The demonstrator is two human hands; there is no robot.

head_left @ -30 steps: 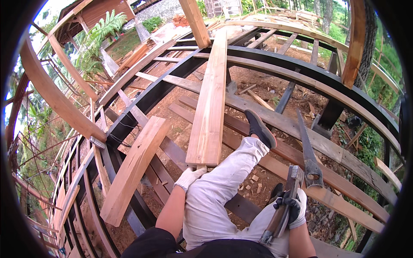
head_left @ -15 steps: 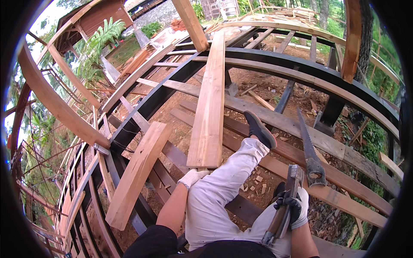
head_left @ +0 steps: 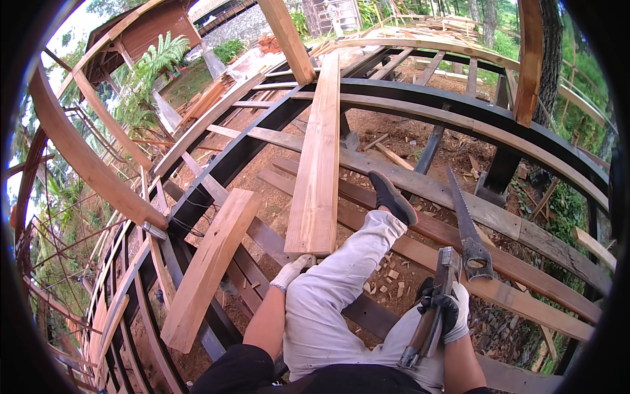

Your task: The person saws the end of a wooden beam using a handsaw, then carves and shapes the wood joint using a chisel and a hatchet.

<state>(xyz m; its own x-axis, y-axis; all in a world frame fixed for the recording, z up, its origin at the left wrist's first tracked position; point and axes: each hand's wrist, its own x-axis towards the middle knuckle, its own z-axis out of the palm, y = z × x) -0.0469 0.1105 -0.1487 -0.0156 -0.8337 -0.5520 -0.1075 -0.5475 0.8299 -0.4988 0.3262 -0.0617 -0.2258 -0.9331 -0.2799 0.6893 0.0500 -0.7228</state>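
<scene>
A long light-brown plank (head_left: pixel 314 177) runs away from me across the frame, its near end by my left knee. My left hand (head_left: pixel 293 270), in a white glove, is at that near end with its fingers curled; whatever they grip is hidden. Over my right thigh, my right hand (head_left: pixel 446 314), in a white glove with dark fingers, is closed around a long wood-and-metal tool (head_left: pixel 430 322), its blocky end pointing away from me. A handsaw (head_left: pixel 469 230) with a worn handle lies on the boards to the right.
A shorter thick board (head_left: pixel 213 266) lies across the frame at left. Black beams (head_left: pixel 472 118) and spaced slats (head_left: pixel 420 180) have gaps over bare soil with wood chips. Upright posts (head_left: pixel 289 39) stand ahead, and a curved timber (head_left: pixel 92 154) rises at left.
The view has shifted slightly. Both hands stay in nearly the same places, the right still holding the tool; the plank and saw keep their positions.
</scene>
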